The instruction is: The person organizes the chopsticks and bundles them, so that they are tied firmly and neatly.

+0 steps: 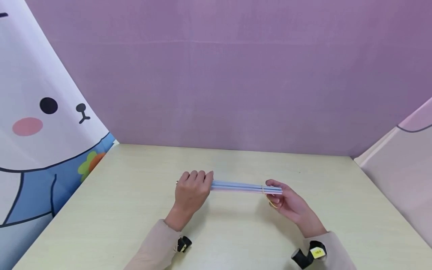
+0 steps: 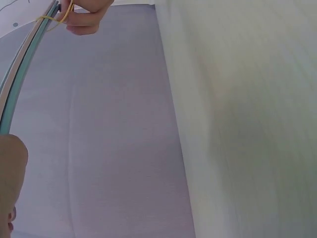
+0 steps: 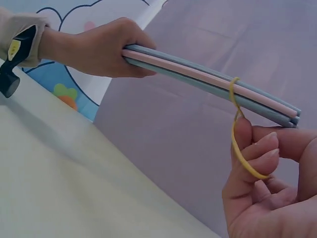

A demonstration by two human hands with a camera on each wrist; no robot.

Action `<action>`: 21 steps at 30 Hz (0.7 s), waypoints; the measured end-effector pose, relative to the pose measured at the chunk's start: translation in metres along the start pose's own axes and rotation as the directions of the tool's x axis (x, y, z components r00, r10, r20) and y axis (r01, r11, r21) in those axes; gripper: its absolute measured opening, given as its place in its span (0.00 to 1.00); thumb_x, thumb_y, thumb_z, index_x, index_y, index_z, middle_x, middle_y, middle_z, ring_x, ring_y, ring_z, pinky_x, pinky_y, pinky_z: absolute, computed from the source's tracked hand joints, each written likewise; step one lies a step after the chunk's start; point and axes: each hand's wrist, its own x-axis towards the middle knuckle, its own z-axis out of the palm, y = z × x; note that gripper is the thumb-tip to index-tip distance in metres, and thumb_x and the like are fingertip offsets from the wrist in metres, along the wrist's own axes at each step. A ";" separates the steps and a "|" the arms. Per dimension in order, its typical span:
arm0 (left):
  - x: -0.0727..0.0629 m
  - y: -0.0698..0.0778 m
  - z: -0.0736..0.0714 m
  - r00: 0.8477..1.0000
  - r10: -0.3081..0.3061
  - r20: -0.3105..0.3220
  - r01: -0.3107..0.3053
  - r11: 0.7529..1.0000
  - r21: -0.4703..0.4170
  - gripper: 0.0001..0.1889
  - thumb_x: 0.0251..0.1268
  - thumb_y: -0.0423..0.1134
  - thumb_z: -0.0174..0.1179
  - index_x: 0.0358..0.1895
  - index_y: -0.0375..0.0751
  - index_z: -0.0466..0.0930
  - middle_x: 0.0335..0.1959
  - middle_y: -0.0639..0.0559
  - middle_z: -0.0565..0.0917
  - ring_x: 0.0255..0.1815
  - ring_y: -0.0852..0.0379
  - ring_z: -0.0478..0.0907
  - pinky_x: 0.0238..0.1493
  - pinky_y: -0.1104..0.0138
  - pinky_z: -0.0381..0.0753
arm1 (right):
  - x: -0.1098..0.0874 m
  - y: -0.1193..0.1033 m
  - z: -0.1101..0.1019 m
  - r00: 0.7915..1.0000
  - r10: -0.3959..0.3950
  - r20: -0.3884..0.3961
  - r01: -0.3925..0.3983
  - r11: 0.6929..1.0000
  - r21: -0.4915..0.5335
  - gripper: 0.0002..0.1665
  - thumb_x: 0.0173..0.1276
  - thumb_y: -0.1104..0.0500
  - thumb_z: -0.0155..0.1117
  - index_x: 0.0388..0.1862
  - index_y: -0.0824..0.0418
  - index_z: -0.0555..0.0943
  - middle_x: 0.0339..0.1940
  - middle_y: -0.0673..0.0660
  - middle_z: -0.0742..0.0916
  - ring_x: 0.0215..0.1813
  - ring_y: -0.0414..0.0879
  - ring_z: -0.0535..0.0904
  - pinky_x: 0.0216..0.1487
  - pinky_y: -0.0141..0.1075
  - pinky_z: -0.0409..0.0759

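My left hand (image 1: 193,190) grips one end of a bundle of slim blue and pink chopsticks (image 1: 237,185), held nearly level over the table. The fist hides that end of the bundle. A thin yellow rubber band (image 3: 239,148) loops round the bundle near its other end, and part of it is stretched away from the sticks. My right hand (image 1: 291,203) holds this stretched loop with curled fingers, as the right wrist view shows. Its index finger lies close under the chopstick ends. In the left wrist view the chopsticks (image 2: 25,67) slant up toward the right hand.
A pale wooden table (image 1: 229,240) lies under both hands. Behind it hangs a purple cloth (image 1: 236,78). Cartoon-printed cloth (image 1: 40,150) borders the left side, and a pale cloth (image 1: 405,176) the right. Each wrist carries a black camera strap.
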 end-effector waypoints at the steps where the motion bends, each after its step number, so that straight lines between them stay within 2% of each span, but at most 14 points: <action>1: 0.000 0.000 0.000 1.000 0.003 0.004 -0.003 1.000 -0.006 0.20 0.71 0.34 0.45 0.23 0.43 0.84 0.14 0.52 0.81 0.13 0.57 0.76 0.15 0.70 0.67 | -0.001 -0.002 -0.001 1.000 0.009 0.001 -0.009 1.000 0.005 0.27 0.77 0.69 0.27 0.54 0.62 0.77 0.39 0.51 0.84 0.31 0.35 0.74 0.30 0.23 0.65; 5: 0.001 0.001 0.001 1.000 0.021 -0.003 -0.021 1.000 -0.018 0.20 0.71 0.34 0.45 0.22 0.43 0.82 0.13 0.53 0.80 0.12 0.57 0.75 0.15 0.70 0.67 | -0.005 -0.012 -0.002 0.998 0.053 -0.036 -0.053 0.999 0.006 0.24 0.78 0.68 0.27 0.52 0.63 0.75 0.36 0.50 0.84 0.27 0.33 0.71 0.27 0.20 0.67; 8: 0.000 0.002 0.003 0.999 0.039 -0.020 -0.039 0.999 -0.011 0.20 0.72 0.33 0.44 0.21 0.43 0.81 0.12 0.54 0.78 0.11 0.58 0.73 0.14 0.71 0.65 | -0.008 -0.020 0.000 0.988 0.083 -0.126 -0.088 0.995 -0.035 0.21 0.77 0.69 0.32 0.48 0.62 0.76 0.34 0.50 0.86 0.24 0.30 0.72 0.23 0.19 0.67; 11: -0.001 0.002 0.005 0.998 0.055 -0.023 -0.055 0.999 -0.003 0.19 0.71 0.32 0.44 0.22 0.44 0.80 0.12 0.55 0.77 0.10 0.59 0.71 0.14 0.71 0.64 | -0.010 -0.026 0.004 0.967 0.101 -0.236 -0.126 0.987 -0.095 0.17 0.75 0.70 0.37 0.44 0.60 0.77 0.34 0.50 0.87 0.23 0.29 0.74 0.20 0.18 0.67; 15: -0.004 0.002 0.005 0.998 0.057 -0.018 -0.057 0.998 0.006 0.18 0.71 0.31 0.44 0.23 0.44 0.80 0.12 0.55 0.77 0.10 0.59 0.69 0.14 0.71 0.62 | -0.010 -0.033 0.012 0.924 0.092 -0.372 -0.180 0.961 -0.210 0.13 0.73 0.69 0.46 0.41 0.58 0.78 0.35 0.52 0.88 0.22 0.29 0.73 0.21 0.19 0.69; 18: -0.005 0.003 0.004 0.999 0.052 -0.007 -0.052 0.999 0.010 0.18 0.71 0.31 0.44 0.24 0.44 0.80 0.13 0.55 0.78 0.10 0.58 0.70 0.14 0.71 0.63 | -0.009 -0.038 0.020 0.897 0.065 -0.438 -0.207 0.937 -0.283 0.10 0.72 0.69 0.50 0.40 0.57 0.77 0.35 0.52 0.89 0.22 0.29 0.73 0.22 0.19 0.70; 21: -0.004 0.004 0.004 0.999 0.037 0.010 -0.037 0.999 0.010 0.18 0.71 0.32 0.44 0.26 0.44 0.81 0.15 0.54 0.80 0.11 0.58 0.72 0.14 0.71 0.64 | -0.008 -0.043 0.027 0.887 0.029 -0.461 -0.206 0.918 -0.339 0.09 0.71 0.69 0.51 0.40 0.56 0.77 0.36 0.52 0.89 0.23 0.30 0.76 0.24 0.19 0.73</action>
